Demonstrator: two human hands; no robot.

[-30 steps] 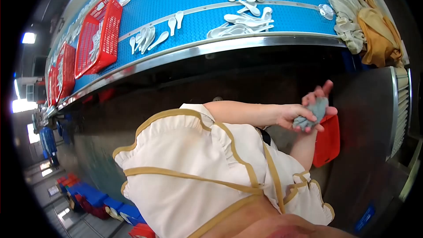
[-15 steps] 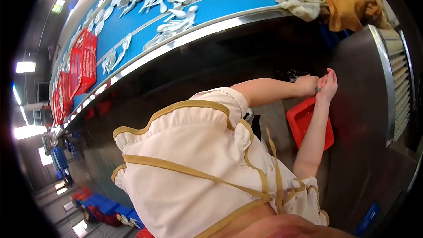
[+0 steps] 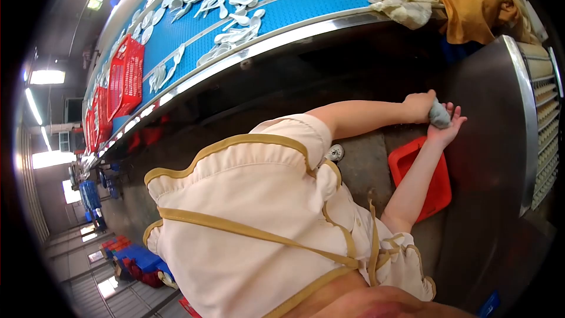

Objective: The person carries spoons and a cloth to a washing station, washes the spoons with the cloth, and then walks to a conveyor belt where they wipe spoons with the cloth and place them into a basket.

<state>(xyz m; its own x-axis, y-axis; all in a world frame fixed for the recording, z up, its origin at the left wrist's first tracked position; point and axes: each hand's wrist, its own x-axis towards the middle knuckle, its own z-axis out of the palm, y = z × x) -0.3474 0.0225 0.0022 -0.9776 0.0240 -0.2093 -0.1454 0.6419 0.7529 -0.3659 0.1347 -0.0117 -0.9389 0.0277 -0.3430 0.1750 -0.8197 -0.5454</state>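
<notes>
My left hand (image 3: 419, 108) is closed around one side of a crumpled grey wad (image 3: 439, 114) that looks like a cloth. On its other side, my right hand (image 3: 447, 132) lies palm up with fingers spread, its palm and fingers right at the wad. Both arms are stretched out to the right of the view. Below the right forearm is a red plastic basin (image 3: 436, 200) at floor level, partly hidden by that arm.
A blue conveyor belt (image 3: 294, 22) carries white spoons and dishes (image 3: 241, 32) along the top. Red baskets (image 3: 126, 76) stand at its left. Pale and orange cloths (image 3: 465, 0) hang over its right end. A metal-edged rack (image 3: 544, 123) borders the right side.
My hands have moved apart from their clasp, and the grey wad now shows between them. My right hand's fingers have spread. White specks near my left wrist are gone. The view has shifted slightly.
</notes>
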